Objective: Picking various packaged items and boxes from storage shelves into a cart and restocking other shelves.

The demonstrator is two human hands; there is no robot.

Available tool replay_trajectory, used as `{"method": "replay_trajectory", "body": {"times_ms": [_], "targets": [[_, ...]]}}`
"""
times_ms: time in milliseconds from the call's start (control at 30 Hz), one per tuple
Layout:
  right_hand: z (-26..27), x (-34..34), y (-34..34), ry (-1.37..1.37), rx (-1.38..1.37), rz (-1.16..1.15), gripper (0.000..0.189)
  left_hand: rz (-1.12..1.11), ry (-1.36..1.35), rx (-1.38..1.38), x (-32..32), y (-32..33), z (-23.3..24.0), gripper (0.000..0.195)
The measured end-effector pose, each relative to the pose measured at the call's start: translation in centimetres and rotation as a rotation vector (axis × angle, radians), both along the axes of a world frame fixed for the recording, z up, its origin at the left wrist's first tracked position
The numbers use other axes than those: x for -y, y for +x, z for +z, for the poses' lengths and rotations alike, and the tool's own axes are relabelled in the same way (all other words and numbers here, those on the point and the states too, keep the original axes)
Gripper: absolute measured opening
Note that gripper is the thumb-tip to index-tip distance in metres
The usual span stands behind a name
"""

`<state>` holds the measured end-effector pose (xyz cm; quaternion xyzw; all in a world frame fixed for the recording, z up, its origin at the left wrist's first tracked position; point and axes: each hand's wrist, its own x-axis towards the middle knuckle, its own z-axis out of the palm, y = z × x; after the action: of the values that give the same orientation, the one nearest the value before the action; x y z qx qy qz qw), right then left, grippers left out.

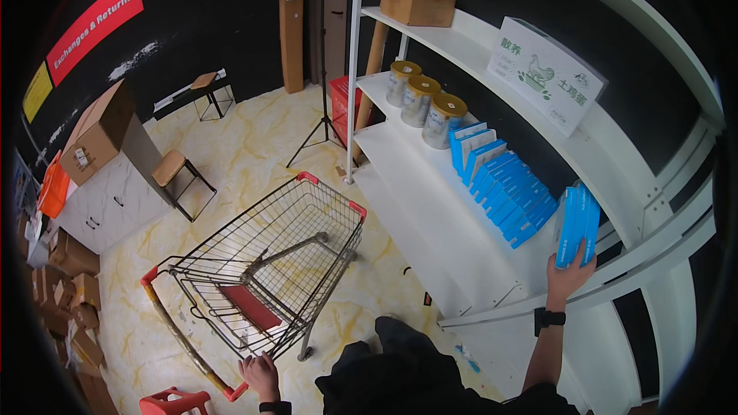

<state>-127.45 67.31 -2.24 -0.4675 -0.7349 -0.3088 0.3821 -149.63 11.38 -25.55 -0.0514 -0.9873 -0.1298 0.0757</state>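
My right hand (571, 276), with a black band on the wrist, grips a few thin blue boxes (576, 225) held together at the right end of the middle shelf (426, 176). A leaning row of several more blue boxes (507, 193) stands to their left on that shelf. My left hand (259, 373) holds the rear rim of a wire shopping cart (277, 253) near a red corner of its handle; the fingers are partly hidden. No goods show inside the cart basket.
Three gold-lidded cans (424, 101) share the shelf; above are a white printed carton (545, 75) and a cardboard box (418, 3). A tripod (326, 121) and wooden-seat stool (173, 170) stand beyond the cart. A red plastic stool (176, 402) sits near the handle; cartons (75, 300) pile at left.
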Motion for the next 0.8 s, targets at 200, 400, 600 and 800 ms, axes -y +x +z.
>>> {"method": "replay_trajectory", "body": {"times_ms": [200, 400, 600, 800], "targets": [[-1.8, 5.4, -1.2, -0.079, 0.062, 0.306, 0.077, -0.038, 0.015, -0.091, 0.0, -0.2, 0.2, 0.026], [-6.7, 9.9, -7.7, -0.342, 0.052, 0.600, 0.077, -0.004, 0.027, -0.062, 0.6, 0.4, -0.2, 0.025], [-11.6, 15.2, -16.5, -0.767, 0.044, 0.957, 0.075, -0.027, 0.033, -0.044, 2.9, 2.2, 0.0, 0.022], [-19.1, 19.5, -25.3, -1.324, -0.021, 1.044, 0.078, -0.088, 0.044, -0.059, 4.1, 3.5, 1.0, 0.019]]}}
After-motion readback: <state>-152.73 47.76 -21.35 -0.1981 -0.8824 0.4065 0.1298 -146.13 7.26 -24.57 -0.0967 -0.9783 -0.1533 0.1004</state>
